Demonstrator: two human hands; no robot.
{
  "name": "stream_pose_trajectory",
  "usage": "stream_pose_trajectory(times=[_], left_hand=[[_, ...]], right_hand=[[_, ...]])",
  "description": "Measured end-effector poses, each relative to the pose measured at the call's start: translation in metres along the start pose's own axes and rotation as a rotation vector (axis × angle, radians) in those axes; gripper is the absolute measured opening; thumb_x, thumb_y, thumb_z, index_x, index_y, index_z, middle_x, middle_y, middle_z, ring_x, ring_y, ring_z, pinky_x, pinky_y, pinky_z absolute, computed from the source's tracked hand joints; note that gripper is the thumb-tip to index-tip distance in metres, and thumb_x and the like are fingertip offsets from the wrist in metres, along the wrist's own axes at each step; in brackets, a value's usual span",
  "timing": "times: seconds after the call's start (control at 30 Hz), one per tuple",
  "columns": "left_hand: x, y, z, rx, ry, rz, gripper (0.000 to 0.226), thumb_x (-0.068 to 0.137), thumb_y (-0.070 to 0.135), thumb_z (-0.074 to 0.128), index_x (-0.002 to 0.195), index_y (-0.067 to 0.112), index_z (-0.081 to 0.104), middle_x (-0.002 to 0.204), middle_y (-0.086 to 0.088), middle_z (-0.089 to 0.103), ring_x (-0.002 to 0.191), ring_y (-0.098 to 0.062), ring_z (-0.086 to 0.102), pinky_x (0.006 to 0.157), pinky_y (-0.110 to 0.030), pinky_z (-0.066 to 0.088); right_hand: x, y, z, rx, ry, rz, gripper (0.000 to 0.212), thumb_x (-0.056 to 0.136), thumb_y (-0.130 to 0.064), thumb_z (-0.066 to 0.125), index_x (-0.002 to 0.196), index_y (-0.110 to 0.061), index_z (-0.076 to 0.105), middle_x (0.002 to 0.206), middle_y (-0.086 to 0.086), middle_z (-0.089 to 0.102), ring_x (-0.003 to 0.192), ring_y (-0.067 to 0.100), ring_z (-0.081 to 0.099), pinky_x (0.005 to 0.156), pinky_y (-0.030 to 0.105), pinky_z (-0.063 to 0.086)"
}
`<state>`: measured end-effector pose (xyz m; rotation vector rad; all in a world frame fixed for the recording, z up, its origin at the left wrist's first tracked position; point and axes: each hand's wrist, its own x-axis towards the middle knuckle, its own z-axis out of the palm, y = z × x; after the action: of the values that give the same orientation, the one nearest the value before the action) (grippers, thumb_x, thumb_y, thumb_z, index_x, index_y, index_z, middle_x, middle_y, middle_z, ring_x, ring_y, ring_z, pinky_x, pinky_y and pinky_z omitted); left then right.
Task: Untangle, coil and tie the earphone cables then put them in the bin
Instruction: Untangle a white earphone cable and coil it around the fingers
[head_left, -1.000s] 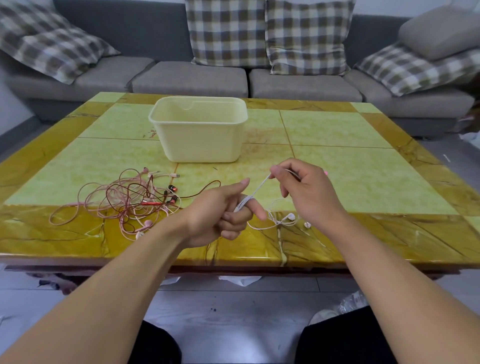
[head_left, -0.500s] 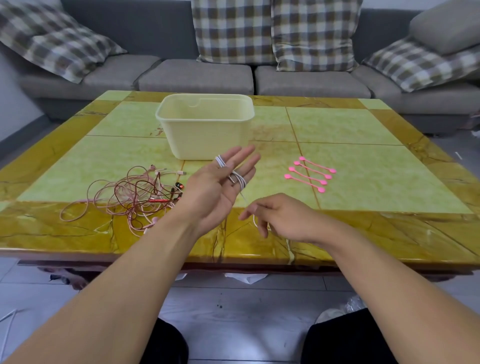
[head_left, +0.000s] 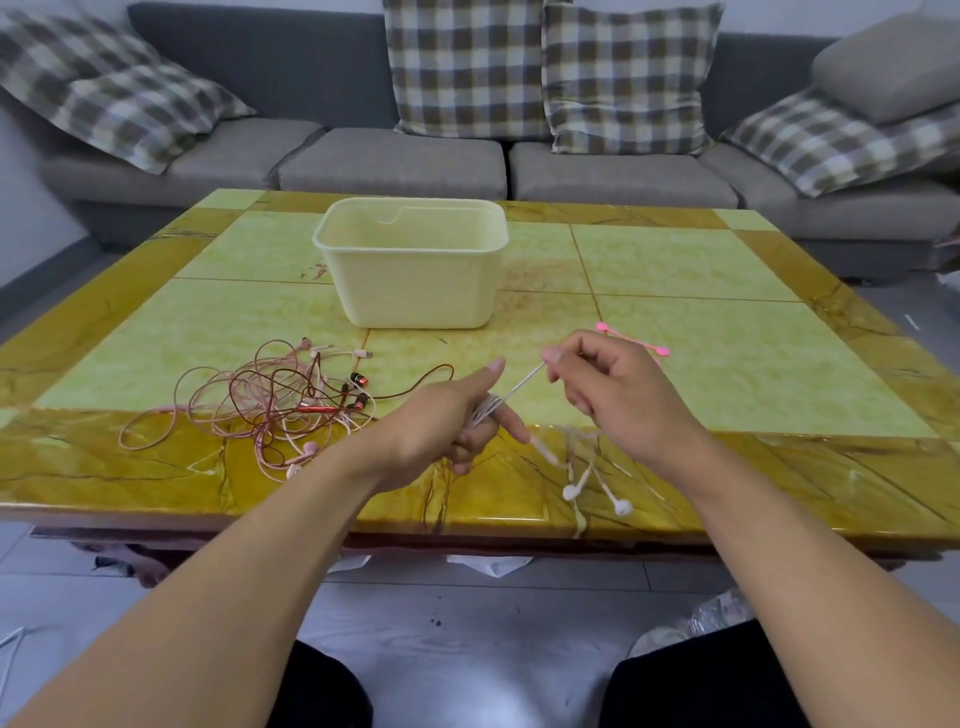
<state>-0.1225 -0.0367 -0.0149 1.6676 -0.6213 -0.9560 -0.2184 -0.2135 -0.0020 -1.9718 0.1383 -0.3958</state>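
A white earphone cable (head_left: 522, 383) is wound in several turns around the fingers of my left hand (head_left: 457, 415), which holds the coil above the table's near edge. My right hand (head_left: 602, 387) pinches the taut cable just right of it and a little higher. The cable's loose end with two white earbuds (head_left: 597, 493) lies on the table below my right hand. A tangle of pink and red earphone cables (head_left: 280, 400) lies on the table to the left. The pale yellow bin (head_left: 415, 291) stands beyond the hands, mid-table.
Pink cable ties (head_left: 634, 342) lie on the table just behind my right hand. The yellow-green marble table (head_left: 727, 395) stands in front of a grey sofa (head_left: 395, 161) with checked cushions. Bits of paper and plastic lie on the floor under the near edge.
My left hand has turned from palm-open to fingers pointing right with more cable wound on. My right hand rose from low near the table edge to pull the cable taut.
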Motion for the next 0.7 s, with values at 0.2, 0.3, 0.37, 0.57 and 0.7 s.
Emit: stream_pose_trajectory(times=[0.2,0.3,0.37,0.57,0.7], left_hand=[[-0.009,0.013,0.002,-0.4,-0.293,0.019,0.051,0.101,0.044,0.036,0.07,0.012,0.06,0.055,0.003,0.011,0.045,-0.01,0.01,0.046,-0.025,0.017],[-0.01,0.017,0.007,-0.633,-0.277,0.167,0.04,0.103,0.029,0.039,0.083,0.009,0.068,0.05,0.006,0.017,0.038,-0.005,0.019,0.043,-0.021,0.026],[-0.01,0.019,0.01,-0.726,-0.166,0.23,0.036,0.102,0.021,0.04,0.105,0.005,0.072,0.049,0.007,0.028,0.038,-0.005,0.028,0.044,-0.02,0.034],[0.0,0.016,0.006,-0.858,0.142,0.407,0.037,0.11,0.009,0.026,0.14,-0.007,0.039,0.109,-0.012,0.076,0.101,-0.025,0.074,0.09,-0.034,0.059],[0.005,0.005,-0.004,-0.708,0.312,0.396,0.046,0.109,0.001,0.025,0.155,-0.001,0.015,0.129,-0.016,0.068,0.122,-0.029,0.065,0.114,-0.041,0.042]], right_hand=[[0.008,0.009,0.003,0.099,0.132,0.086,0.028,0.099,-0.038,0.062,0.081,-0.018,0.069,0.054,-0.004,0.035,0.049,0.011,0.028,0.054,0.029,0.029],[0.006,0.009,0.015,0.1,-0.046,0.159,0.031,0.1,-0.036,0.06,0.073,-0.027,0.073,0.055,-0.003,0.038,0.048,0.008,0.027,0.046,0.021,0.023],[0.002,0.007,0.022,0.04,-0.219,0.214,0.038,0.102,-0.038,0.055,0.071,-0.026,0.073,0.058,0.001,0.04,0.048,0.009,0.027,0.046,0.021,0.022],[-0.004,0.004,0.034,-0.111,-0.469,0.227,0.026,0.105,-0.038,0.051,0.105,-0.032,0.076,0.055,-0.007,0.055,0.046,0.008,0.037,0.048,0.02,0.032],[-0.008,0.0,0.032,-0.192,-0.564,0.2,0.035,0.106,-0.037,0.051,0.114,-0.012,0.075,0.056,-0.015,0.061,0.048,0.01,0.042,0.054,0.022,0.038]])
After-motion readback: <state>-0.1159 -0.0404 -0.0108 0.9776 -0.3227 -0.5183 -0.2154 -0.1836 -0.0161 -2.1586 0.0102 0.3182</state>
